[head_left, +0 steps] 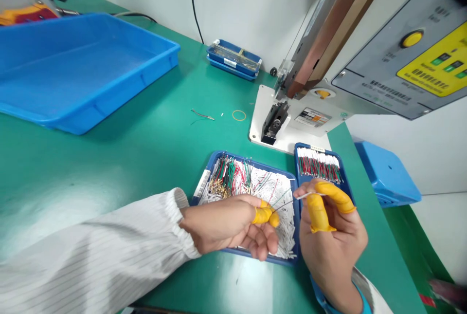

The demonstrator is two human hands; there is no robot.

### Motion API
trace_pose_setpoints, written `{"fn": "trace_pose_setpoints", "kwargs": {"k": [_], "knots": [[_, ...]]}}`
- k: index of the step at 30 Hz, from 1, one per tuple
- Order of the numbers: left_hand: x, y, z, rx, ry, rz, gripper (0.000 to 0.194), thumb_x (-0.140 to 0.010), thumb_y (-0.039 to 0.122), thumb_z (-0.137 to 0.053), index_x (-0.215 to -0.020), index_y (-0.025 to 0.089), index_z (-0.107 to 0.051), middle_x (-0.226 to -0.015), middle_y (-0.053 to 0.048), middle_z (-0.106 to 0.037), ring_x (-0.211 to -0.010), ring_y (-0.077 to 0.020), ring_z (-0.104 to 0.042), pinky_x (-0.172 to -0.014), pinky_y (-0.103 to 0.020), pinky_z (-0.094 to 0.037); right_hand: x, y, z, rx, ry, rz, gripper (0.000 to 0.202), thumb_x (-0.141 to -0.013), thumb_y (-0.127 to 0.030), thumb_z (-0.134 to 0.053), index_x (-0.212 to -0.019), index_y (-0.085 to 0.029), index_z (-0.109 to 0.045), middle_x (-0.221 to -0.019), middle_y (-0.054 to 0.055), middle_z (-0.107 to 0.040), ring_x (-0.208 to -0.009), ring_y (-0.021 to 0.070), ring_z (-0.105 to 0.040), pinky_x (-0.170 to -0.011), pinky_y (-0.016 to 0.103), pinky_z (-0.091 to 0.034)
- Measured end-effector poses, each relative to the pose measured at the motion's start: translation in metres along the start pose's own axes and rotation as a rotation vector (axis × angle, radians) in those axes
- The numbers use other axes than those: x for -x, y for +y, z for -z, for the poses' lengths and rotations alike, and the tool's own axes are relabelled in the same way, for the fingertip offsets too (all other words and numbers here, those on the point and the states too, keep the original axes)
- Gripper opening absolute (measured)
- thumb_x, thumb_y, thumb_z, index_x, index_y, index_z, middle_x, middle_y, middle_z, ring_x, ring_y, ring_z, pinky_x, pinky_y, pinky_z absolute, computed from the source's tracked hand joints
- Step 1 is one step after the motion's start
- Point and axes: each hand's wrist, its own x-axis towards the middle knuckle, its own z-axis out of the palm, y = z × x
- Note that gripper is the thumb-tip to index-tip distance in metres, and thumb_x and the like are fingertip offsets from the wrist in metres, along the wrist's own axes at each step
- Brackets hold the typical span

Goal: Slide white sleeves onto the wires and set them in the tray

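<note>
My left hand [237,221], with yellow finger covers, is over a blue tray [255,162] and pinches thin wires [280,203] that fan out to the right. My right hand [330,226], also in yellow finger covers, pinches a small white sleeve [303,196] close to the end of a dark wire. Inside the tray under my hands lie many white sleeves [288,236] and a bundle of red, green and black wires [231,175]. A second blue tray [341,158], partly behind my right hand, holds rows of wires with white ends.
A press machine [310,119] stands at the back right. At the left is a large blue bin [120,95]. Small stacked trays [233,58] sit by the wall. A loose wire [203,115] and a rubber band [239,115] lie on the green table [153,158].
</note>
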Motion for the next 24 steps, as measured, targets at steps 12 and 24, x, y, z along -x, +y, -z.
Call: {"fn": "trace_pose_setpoints", "kwargs": {"k": [12,24], "knots": [[-0.0003,-0.0002,-0.0004,0.033,-0.033,-0.025,0.022,-0.093,0.035,-0.06,-0.09,0.014,-0.055,-0.073,-0.007,-0.067,-0.058,-0.0127,-0.061,-0.061,-0.025,-0.044,0.0014,0.0033,0.0028,0.032,-0.022,-0.017,0.028,-0.09,-0.009,-0.07,-0.114,-0.022,-0.073,-0.098,0.005,-0.072,-0.087,0.0177,-0.071,-0.078,0.033,-0.06],[0.0014,-0.0007,-0.0014,0.021,-0.012,-0.027,0.023,-0.091,0.036,-0.062,-0.089,0.014,-0.055,-0.073,-0.005,-0.067,-0.058,-0.0113,-0.06,-0.062,-0.024,-0.043,-0.0039,0.0084,0.0035,0.001,0.067,-0.096,0.031,-0.088,-0.012,-0.075,-0.116,-0.023,-0.074,-0.095,0.003,-0.077,-0.084,0.0156,-0.073,-0.08,0.032,-0.062]]}}
